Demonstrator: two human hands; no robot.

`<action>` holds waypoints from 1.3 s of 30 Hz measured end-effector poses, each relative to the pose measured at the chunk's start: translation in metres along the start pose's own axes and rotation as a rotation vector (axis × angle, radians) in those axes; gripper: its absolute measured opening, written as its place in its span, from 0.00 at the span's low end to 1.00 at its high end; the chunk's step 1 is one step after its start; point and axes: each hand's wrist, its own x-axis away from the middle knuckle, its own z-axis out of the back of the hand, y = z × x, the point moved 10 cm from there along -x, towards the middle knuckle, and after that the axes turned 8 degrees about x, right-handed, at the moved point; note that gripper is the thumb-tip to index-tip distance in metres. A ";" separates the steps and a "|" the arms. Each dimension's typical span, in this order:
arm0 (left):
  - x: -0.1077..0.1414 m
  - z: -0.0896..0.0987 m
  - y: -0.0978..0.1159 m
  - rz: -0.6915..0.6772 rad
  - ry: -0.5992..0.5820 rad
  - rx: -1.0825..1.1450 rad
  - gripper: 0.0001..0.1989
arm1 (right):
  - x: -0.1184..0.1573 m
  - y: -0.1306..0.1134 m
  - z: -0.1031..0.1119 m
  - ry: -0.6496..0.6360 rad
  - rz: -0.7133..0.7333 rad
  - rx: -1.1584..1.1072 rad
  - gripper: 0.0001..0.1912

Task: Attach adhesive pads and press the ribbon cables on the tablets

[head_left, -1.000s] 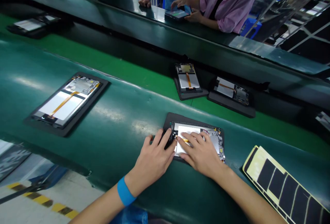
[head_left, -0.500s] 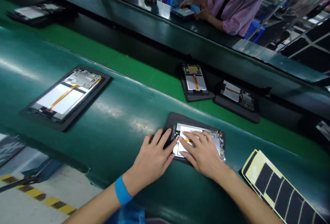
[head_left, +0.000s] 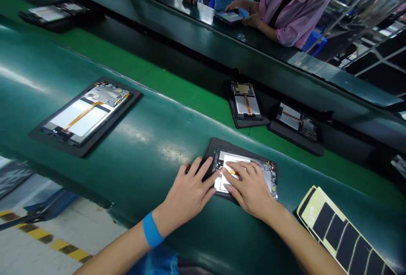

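An opened tablet [head_left: 268,178] with bare circuitry and a white battery lies on a dark pad [head_left: 218,143] in front of me. My left hand [head_left: 190,188], with a blue band on the wrist, has its fingers spread over the tablet's left end and the pad. Fingertips of my right hand [head_left: 250,184] rest on the battery area, near an orange ribbon cable [head_left: 234,172]; that hand is spread and covers much of the tablet's middle. Neither hand grips anything that I can see.
Another opened tablet [head_left: 84,116] lies on its pad at left. On the green conveyor belt [head_left: 177,93] sit more tablets, including one [head_left: 245,102] beyond my hands. A sheet of black adhesive strips [head_left: 339,228] is at right. Across the line, a person in a pink sleeve [head_left: 294,13] handles a device.
The whole view has shifted slightly, so the tablets on the belt appear a little further right. My hands stay in nearly the same pose on the tablet.
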 end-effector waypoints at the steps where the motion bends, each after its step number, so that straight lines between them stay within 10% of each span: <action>1: 0.000 0.000 0.000 -0.003 0.001 0.007 0.21 | 0.000 0.000 0.001 0.007 0.003 -0.004 0.16; 18: -0.002 0.005 -0.005 0.018 -0.021 0.205 0.20 | 0.001 0.003 0.003 0.038 -0.025 -0.036 0.19; 30: 0.007 0.009 -0.026 0.235 -0.009 1.505 0.35 | -0.014 0.018 0.046 0.306 -0.197 -0.365 0.05; 39: 0.003 0.003 -0.026 0.377 0.116 2.180 0.42 | -0.016 0.028 0.021 0.309 -0.492 -0.790 0.06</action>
